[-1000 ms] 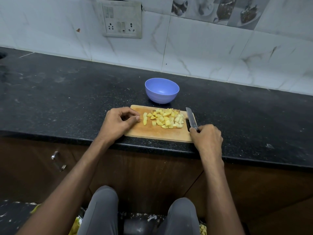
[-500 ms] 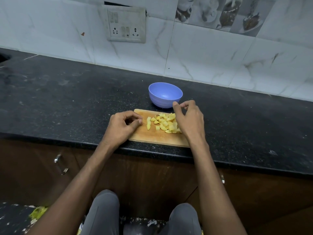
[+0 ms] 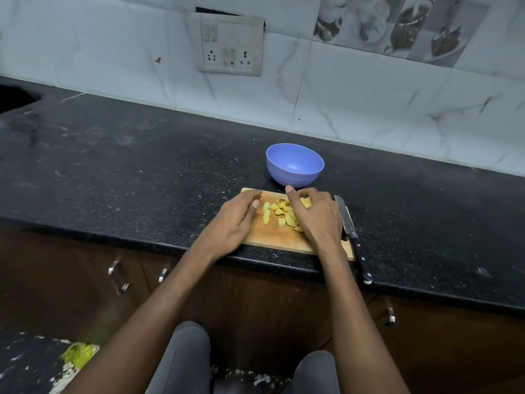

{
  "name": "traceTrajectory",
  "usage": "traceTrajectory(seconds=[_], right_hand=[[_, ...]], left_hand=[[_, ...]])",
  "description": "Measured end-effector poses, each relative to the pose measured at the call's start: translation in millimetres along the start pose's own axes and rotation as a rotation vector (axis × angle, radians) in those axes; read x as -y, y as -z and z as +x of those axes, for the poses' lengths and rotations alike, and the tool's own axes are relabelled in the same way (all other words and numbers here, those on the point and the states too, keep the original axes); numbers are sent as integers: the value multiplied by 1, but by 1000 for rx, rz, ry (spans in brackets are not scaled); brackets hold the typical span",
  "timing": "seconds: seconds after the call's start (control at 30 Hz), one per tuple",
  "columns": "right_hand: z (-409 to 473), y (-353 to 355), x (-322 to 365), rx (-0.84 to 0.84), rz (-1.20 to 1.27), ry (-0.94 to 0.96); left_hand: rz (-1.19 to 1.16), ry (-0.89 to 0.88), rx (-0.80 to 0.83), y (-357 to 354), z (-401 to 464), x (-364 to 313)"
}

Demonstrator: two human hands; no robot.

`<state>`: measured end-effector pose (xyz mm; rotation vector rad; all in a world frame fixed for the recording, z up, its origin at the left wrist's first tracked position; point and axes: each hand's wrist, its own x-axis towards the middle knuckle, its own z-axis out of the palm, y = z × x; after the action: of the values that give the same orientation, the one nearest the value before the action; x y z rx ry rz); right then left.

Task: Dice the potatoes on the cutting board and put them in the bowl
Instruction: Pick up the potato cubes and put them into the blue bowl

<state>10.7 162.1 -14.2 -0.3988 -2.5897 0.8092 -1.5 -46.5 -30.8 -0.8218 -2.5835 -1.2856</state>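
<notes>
Two hands over wooden cutting board: left hand flat, fingers extended, at board's left edge; right hand cupped over diced potatoes, fingers curled around pieces. Blue bowl just beyond board, empty. Knife along board's right edge

Only 1 view, worn on the person's head, looks forward and steeply down from close above the table edge, facing the tiled wall, with both forearms and knees entering from below.
</notes>
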Motion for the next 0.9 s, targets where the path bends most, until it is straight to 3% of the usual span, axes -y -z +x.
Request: traceTrajectory(seconds=[0.33,0.9], right_hand=[[-2,0,4,152,-10,132],[4,-13,13,238,-46,303]], left_hand=[[-277,186,36,-2,22,-34],[-468,198,58,-23,48,-37]])
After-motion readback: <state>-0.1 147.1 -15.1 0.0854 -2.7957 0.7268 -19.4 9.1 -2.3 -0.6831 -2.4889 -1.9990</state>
